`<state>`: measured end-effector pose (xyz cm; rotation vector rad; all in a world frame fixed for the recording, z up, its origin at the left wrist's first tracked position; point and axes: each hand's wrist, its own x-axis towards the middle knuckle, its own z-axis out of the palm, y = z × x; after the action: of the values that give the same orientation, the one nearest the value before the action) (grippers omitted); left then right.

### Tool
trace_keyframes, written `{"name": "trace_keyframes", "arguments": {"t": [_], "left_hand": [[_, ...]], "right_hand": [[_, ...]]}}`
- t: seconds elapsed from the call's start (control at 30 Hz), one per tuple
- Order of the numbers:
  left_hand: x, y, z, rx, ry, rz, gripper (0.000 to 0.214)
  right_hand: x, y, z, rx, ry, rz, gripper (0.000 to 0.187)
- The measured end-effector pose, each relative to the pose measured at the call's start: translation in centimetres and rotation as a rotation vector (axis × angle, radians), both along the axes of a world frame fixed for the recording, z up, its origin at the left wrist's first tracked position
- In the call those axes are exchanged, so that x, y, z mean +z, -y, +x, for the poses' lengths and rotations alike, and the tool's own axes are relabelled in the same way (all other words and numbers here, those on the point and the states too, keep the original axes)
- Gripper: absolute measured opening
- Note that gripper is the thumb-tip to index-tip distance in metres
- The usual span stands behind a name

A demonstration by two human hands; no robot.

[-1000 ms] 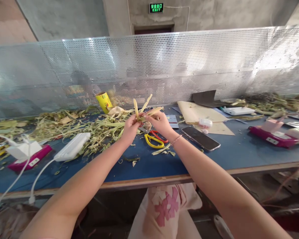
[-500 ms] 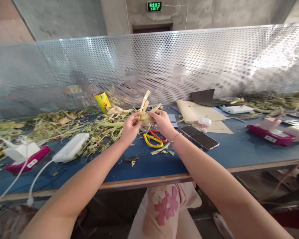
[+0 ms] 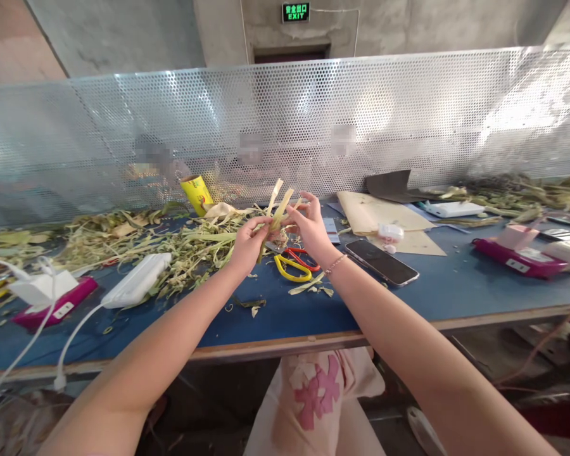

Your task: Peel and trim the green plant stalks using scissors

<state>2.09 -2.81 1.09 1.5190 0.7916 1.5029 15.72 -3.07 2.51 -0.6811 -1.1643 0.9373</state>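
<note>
Several pale strips (image 3: 282,206) rise, pinched, above the left hand (image 3: 247,244) — right hand (image 3: 313,232) alongside, its grip unclear.

Over there a rough grey concrete wall (image 3: 384,31) crosses the top of the frame, pinkish at upper left. A green exit sign (image 3: 295,12) glows above a dark opening (image 3: 292,57). I see a perforated metal screen (image 3: 289,101), glaring brightest at upper right, behind a blue table (image 3: 285,316).

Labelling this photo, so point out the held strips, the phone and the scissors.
Held strips (image 3: 282,208), head view: broad strip's middle.
Phone (image 3: 382,262), head view: dark screen.
Scissors (image 3: 294,279), head view: yellow handle.
</note>
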Motion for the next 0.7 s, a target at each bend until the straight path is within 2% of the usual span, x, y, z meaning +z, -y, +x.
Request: {"name": "trace_keyframes", "arguments": {"t": [0.17,0.27,0.37,0.5,0.7], "left_hand": [[-0.1,0.0,0.0,0.008,-0.029,0.079,0.023],[-0.2,-0.1,0.0,0.029,-0.033,0.119,0.023],[-0.3,-0.3,-0.1,0.061,-0.024,0.118,0.026],[-0.2,-0.4,-0.3,0.073,0.003,0.081,0.029],[0.3,0.0,0.1,-0.015,0.124,0.079,0.021]], "right_hand": [[0.0,0.6,-0.1,-0.049,0.214,0.232,0.028],[-0.3,0.4,-0.2,-0.054,0.35,0.32,0.016],[-0.5,0.1,-0.4,-0.013,0.411,0.307,0.014],[-0.4,0.5,-0.4,0.045,0.388,0.267,0.01],[0.1,1.1,-0.3,0.081,0.349,0.271,0.008]]}}
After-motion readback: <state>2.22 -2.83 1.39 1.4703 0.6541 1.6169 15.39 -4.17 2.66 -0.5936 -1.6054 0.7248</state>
